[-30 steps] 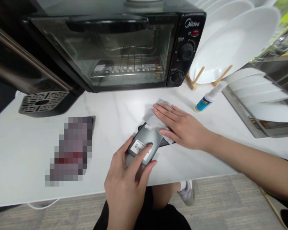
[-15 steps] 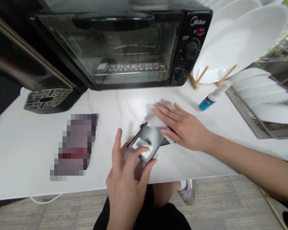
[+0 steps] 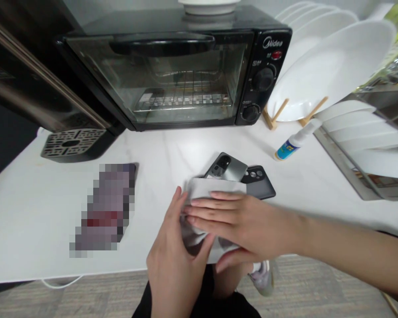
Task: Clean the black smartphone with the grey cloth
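A grey phone (image 3: 227,168) lies back-up on the white counter (image 3: 36,221), its camera end pointing away from me. A dark phone (image 3: 260,183) lies partly under it on the right. A grey cloth (image 3: 215,186) is draped over the grey phone's near half. My right hand (image 3: 248,225) lies across the cloth with fingers flat on top and the thumb curled under its near edge. My left hand (image 3: 172,260) grips the phone's near end from the left, at the counter's front edge, with the thumb up. That end of the phone is hidden by both hands.
A black toaster oven (image 3: 185,75) stands at the back. A small spray bottle (image 3: 292,145) lies to its right, near white plates (image 3: 331,66) in a rack. A pixelated flat object (image 3: 106,207) lies at the left, and a black machine's drip tray (image 3: 73,143) behind it.
My right hand has slid the cloth from the phones' far end toward me, uncovering both camera ends. It now overlaps my left hand at the near end.
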`<state>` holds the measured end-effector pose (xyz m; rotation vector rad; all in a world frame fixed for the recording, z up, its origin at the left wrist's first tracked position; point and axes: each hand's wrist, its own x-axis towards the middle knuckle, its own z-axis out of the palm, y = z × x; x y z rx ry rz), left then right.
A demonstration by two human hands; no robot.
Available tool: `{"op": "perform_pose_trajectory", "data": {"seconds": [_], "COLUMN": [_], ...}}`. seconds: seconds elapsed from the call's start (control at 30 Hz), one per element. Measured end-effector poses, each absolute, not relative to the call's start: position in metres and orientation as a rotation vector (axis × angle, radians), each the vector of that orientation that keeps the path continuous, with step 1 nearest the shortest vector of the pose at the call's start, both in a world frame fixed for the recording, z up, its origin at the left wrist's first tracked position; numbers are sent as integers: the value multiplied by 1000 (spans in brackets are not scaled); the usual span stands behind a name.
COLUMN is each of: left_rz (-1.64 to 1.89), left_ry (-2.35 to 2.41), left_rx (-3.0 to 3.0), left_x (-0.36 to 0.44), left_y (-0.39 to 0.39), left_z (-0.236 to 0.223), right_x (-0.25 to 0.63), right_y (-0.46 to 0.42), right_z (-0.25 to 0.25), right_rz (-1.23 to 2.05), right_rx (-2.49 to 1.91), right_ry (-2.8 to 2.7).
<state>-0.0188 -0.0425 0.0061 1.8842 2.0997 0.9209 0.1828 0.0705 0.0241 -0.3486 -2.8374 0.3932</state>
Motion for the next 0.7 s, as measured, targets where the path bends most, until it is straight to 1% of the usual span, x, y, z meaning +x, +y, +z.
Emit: {"op": "perform_pose_trajectory", "data": {"seconds": [0.03,0.13,0.17,0.2,0.3,0.33,0.37,0.47,0.5,0.57,0.63,0.67,0.7], "left_rz": [921,897,882,863,837,841,851,871,873,853,814,798,791], "left_ry": [2115,2167,2178,2182,2176,2173,2173,2186,2190,2190,2189,2190,2192], "left_rx": [1879,1860,1865,1875,1911,1913,1908,1868,1860,1862,1866,1864,1858], "left_x": [-19,-19,-20,-20,-21,-21,-21,-20,-20,-20,-20,-19,-19], "left_y": [-42,-42,-42,-42,-43,-43,-43,-43,-43,-43,-44,-44,-44], "left_z": [5,5,5,5,5,5,5,6,6,7,8,8,8], "right_x": [183,189,189,189,184,184,184,189,189,187,183,183,183], "right_y": [72,79,81,80,75,75,76,81,81,76,70,69,70], "right_z": [24,22,22,22,24,24,24,23,23,24,24,25,24], "right_rz": [372,237,215,222,342,363,356,242,224,267,358,387,392], "right_rx": [-407,-802,-855,-818,-433,-374,-409,-800,-852,-702,-370,-275,-275], "right_ry": [-2828,-2708,-2688,-2705,-2829,-2836,-2820,-2679,-2659,-2720,-2801,-2811,-2804]}}
